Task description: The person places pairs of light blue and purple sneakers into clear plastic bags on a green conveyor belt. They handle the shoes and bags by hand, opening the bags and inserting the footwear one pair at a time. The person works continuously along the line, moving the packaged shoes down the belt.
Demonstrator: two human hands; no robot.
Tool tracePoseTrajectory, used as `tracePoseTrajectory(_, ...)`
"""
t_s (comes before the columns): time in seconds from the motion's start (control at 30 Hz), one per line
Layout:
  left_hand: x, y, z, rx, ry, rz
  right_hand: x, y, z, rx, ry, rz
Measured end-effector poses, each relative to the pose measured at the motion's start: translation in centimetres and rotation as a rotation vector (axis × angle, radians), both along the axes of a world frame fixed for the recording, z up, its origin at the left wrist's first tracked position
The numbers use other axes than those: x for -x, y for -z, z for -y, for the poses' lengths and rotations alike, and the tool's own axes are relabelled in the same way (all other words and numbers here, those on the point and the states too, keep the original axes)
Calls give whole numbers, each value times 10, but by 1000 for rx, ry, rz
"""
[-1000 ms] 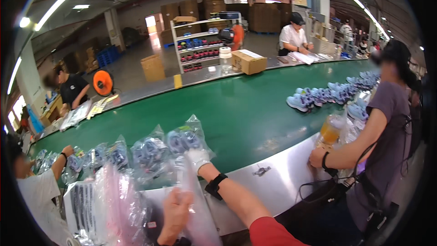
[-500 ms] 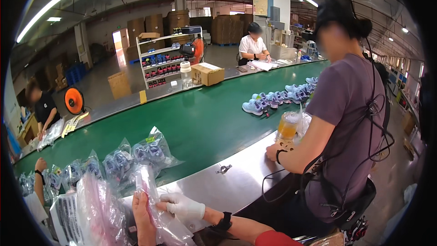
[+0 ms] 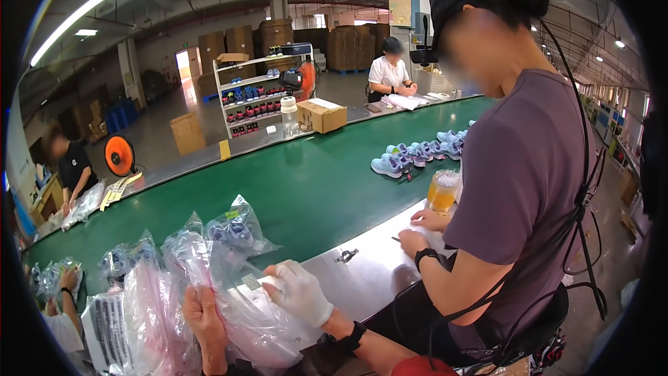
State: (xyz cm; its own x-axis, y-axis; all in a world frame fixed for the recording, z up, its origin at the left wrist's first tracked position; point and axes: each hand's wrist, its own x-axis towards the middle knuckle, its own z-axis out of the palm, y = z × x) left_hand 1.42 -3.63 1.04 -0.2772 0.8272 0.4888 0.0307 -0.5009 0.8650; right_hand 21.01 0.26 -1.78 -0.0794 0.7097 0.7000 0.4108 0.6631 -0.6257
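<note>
- Holding clear bag, nearside of green belt: our left hand.
- Right hand: fingers narrow at bag, pinch unclear.
- Likely done: bagged shoes, belt's left.
- Likely pending: unbagged shoes, belt's right.

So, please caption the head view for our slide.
Left hand gripping a clear plastic bag, gloved right hand alongside, bagged shoes beyond.

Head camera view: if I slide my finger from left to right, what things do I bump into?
Orange fan → left hand → gloved right hand → little metal fitting → front unbagged blue shoe → co-worker's purple shirt.
</note>
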Motion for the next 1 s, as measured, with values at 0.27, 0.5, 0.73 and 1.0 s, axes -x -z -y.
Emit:
tracePoseTrajectory(0.27,-28,42,-15,260,188,39,28,62,-19,571,-346,-196)
tracePoseTrajectory(0.5,12,109,-59,354,109,356,4,121,-76,786,-500,-501)
tracePoseTrajectory(0.73,-5,86,-71,458,181,389,11,123,-107,959,-780,-735)
tracePoseTrajectory(1.0,8,145,-107,487,234,501,23,129,-137,1175,-851,-1029)
